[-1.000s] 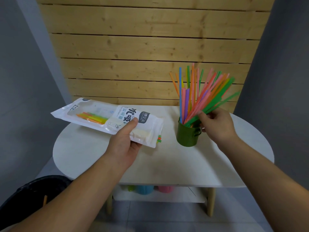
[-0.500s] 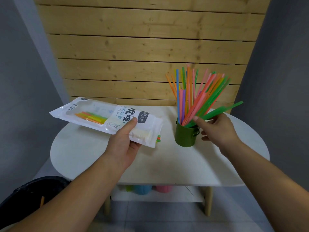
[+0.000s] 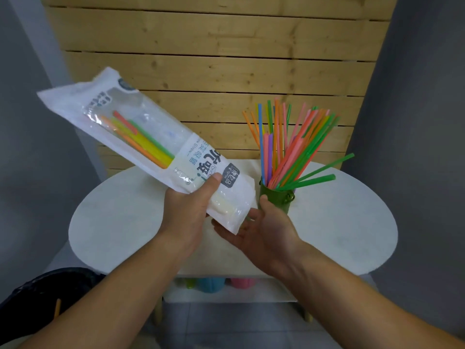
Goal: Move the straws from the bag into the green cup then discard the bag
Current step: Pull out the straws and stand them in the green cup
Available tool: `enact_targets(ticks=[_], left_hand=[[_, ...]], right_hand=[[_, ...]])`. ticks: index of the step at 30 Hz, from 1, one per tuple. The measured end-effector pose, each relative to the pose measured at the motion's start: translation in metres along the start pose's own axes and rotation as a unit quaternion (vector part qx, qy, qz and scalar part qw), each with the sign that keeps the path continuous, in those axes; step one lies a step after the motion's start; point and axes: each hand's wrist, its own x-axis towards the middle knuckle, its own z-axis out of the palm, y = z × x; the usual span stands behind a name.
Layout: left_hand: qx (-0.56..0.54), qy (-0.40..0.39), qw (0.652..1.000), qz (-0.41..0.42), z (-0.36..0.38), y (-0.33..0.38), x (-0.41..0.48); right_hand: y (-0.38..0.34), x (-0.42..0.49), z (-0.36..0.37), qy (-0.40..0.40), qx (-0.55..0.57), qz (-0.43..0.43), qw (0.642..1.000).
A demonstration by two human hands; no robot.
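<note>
The left hand [image 3: 187, 210] grips the white straw bag [image 3: 141, 144] near its lower end, thumb on top; the bag tilts up toward ten o'clock with several straws [image 3: 141, 139] inside. The right hand [image 3: 261, 233] lies open, palm up, under the bag's mouth, holding nothing. At two o'clock from it on the white table [image 3: 352, 222], the green cup [image 3: 275, 200] holds fanned coloured straws [image 3: 289, 147].

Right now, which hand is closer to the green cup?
Right. The right hand sits open just in front of the green cup; the left hand grips the bag farther left.
</note>
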Motion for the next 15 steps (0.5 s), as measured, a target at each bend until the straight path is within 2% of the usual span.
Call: enact_targets(ticks=[4, 8, 12, 15], left_hand=[[0.028, 0.006, 1.0, 0.011, -0.003, 0.0, 0.001], [-0.028, 0.022, 0.999, -0.024, -0.011, 0.0, 0.007], [-0.084, 0.043, 0.992, -0.078, -0.017, -0.001, 0.011], [-0.11, 0.058, 0.987, -0.103, -0.018, -0.002, 0.012]], right_hand=[[0.003, 0.0, 0.001, -0.004, 0.002, -0.022, 1.0], [-0.002, -0.001, 0.001, 0.041, -0.113, -0.048, 0.992], [-0.009, -0.003, -0.009, 0.058, -0.305, -0.135, 0.941], [-0.013, -0.006, -0.014, 0.049, -0.378, -0.196, 0.903]])
